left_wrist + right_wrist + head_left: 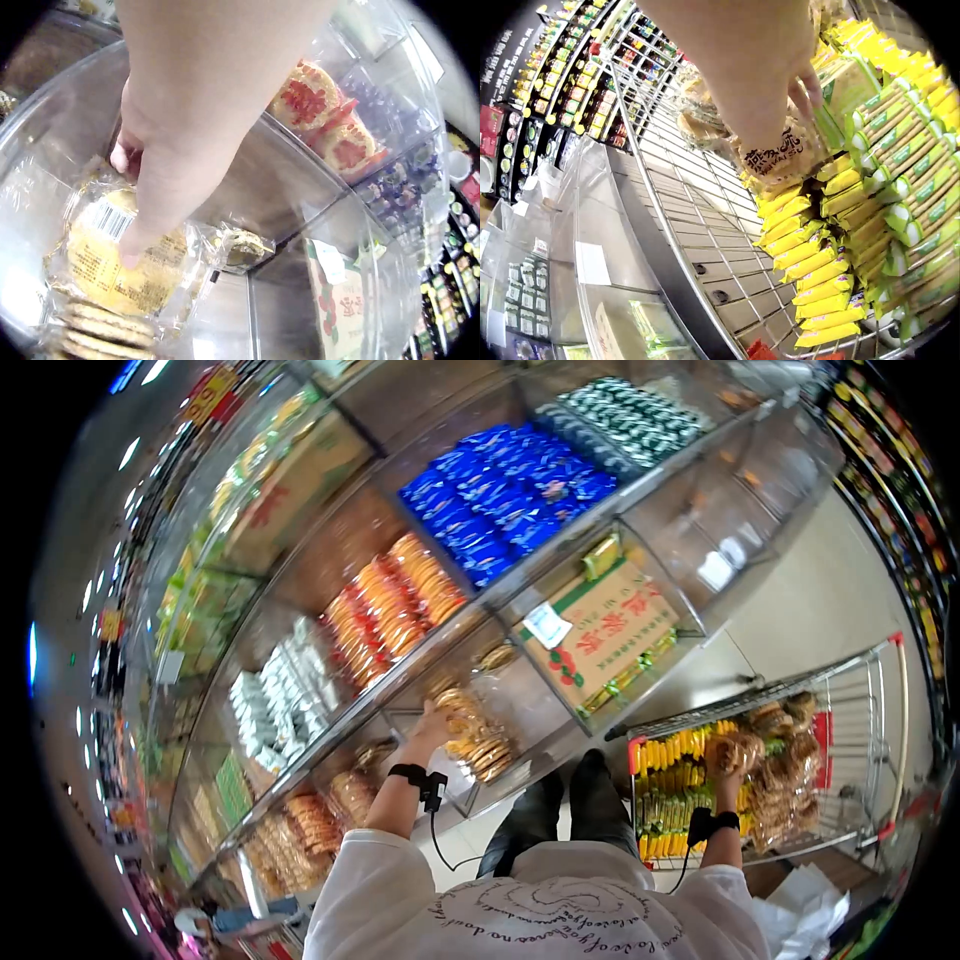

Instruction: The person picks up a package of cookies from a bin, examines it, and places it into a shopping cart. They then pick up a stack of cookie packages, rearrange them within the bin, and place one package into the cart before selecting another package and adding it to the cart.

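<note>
My left hand reaches into a clear plastic bin in the lower shelf row. Its thumb lies on the labelled face of a round cookie in a clear wrapper, beside a barcode; the other fingers curl at the wrapper's edge, partly hidden. More wrapped cookies stand stacked in that bin. Over the shopping cart, my right hand grips a clear packet of oat crisps with dark printed characters. Yellow packets and green-and-white packets fill the cart beneath and beside it.
Upper bins hold blue packets, orange-red wrapped rounds and silvery packets. A printed carton sits in the bin to the right of the cookies. Bottle shelves line the far side, beyond the cart.
</note>
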A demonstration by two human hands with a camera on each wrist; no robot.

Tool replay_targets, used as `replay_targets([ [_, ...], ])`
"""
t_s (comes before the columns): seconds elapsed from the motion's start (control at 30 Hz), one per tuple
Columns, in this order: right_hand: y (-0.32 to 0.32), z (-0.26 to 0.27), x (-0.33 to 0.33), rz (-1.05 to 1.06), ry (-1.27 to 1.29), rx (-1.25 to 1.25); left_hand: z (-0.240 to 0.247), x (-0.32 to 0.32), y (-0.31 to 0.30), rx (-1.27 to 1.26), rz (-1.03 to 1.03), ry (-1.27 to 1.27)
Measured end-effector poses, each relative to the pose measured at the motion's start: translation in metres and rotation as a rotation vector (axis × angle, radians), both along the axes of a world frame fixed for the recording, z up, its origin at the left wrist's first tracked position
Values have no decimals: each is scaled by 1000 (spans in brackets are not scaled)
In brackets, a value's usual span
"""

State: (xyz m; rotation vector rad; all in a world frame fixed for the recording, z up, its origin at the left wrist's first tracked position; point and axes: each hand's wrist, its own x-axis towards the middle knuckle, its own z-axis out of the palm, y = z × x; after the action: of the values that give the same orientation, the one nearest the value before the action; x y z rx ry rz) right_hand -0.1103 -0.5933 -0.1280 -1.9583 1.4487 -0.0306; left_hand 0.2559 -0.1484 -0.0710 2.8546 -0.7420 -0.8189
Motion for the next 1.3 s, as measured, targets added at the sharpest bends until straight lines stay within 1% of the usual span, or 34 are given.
replay_targets([
  [0.03, -10, -25, -5, -171, 262, 163, 11, -3, -5, 10, 33, -8],
  [0.07, -4, -12, 4, -215, 265, 159, 22, -6, -12, 132, 48, 62],
  [0.1, -5, -18, 1, -225, 297, 154, 27, -10, -14, 253, 61, 137],
  [0.13, -8, -27, -5, -220, 323, 153, 24, -16, -10, 258, 81, 135],
  [0.17, -9, -37, -10, -215, 344, 150, 18, -22, -4, 230, 23, 95],
  [0.2, -11, -45, -15, -205, 355, 150, 23, -27, -7, 201, -38, 54],
  [0.23, -13, -53, -19, -196, 359, 155, 30, -29, -8, 235, 13, 164],
  [0.27, -14, -58, -21, -195, 361, 150, 29, -29, -3, 235, 22, 159],
  [0.33, -13, -59, -16, -196, 379, 120, 23, -32, 6, 35, 266, 384],
  [0.37, -12, -54, -10, -212, 452, 52, 21, -34, 8, 29, 275, 382],
  [0.4, -15, -53, -9, -203, 450, 46, 24, -36, 6, -57, 344, 381],
  [0.43, -16, -53, -9, -157, 433, 98, 27, -37, 5, -143, 412, 379],
  [0.47, -16, -52, -10, -111, 417, 151, 31, -39, 3, -148, 420, 378],
  [0.5, -16, -53, -13, -104, 415, 147, 55, -42, -10, -150, 525, 439],
  [0.53, -15, -59, -20, -62, 384, 124, 68, -44, -17, -151, 631, 500],
  [0.57, -16, -65, -26, -20, 352, 103, 60, -42, -11, -155, 638, 500],
  [0.63, -17, -70, -26, 31, 320, 81, 39, -35, 6, -48, 375, 308],
  [0.67, -17, -70, -27, -16, 340, 113, 34, -33, 13, -48, 382, 307],
  [0.73, -10, -61, -23, -113, 380, 175, 35, -29, 19, -289, 217, 253],
  [0.77, -9, -61, -23, -125, 393, 169, 35, -25, 20, -252, 159, 193],
  [0.8, -8, -62, -24, -122, 395, 152, 43, -22, 16, -253, 160, 193],
  [0.87, -7, -63, -27, -115, 392, 110, 61, -13, 6, -173, 204, 99],
  [0.93, -5, -65, -31, -104, 381, 55, 57, -2, 4, -196, 164, 71],
  [1.0, -1, -66, -34, -84, 358, -27, 54, 5, -4, 10, 90, -149],
  [1.03, 3, -64, -35, -66, 341, -77, 55, 8, -8, 52, 75, -154],
  [1.07, 7, -63, -35, -49, 323, -122, 52, 11, -7, 39, 74, -159],
  [1.1, 14, -49, -33, -5, 265, -152, 46, 15, -2, 38, 59, -176],
  [1.13, 23, -37, -34, 71, 176, -256, 36, 19, 3, 38, 44, -194],
  [1.2, 26, -38, -39, 67, 170, -201, 11, 15, 11, 38, 22, -212],
  [1.27, 34, -30, -44, 36, 108, -231, -1, 3, 10, 31, 23, -497],
  [1.3, 40, -15, -41, 15, 156, -181, 10, -7, 5, 44, 43, -570],
])
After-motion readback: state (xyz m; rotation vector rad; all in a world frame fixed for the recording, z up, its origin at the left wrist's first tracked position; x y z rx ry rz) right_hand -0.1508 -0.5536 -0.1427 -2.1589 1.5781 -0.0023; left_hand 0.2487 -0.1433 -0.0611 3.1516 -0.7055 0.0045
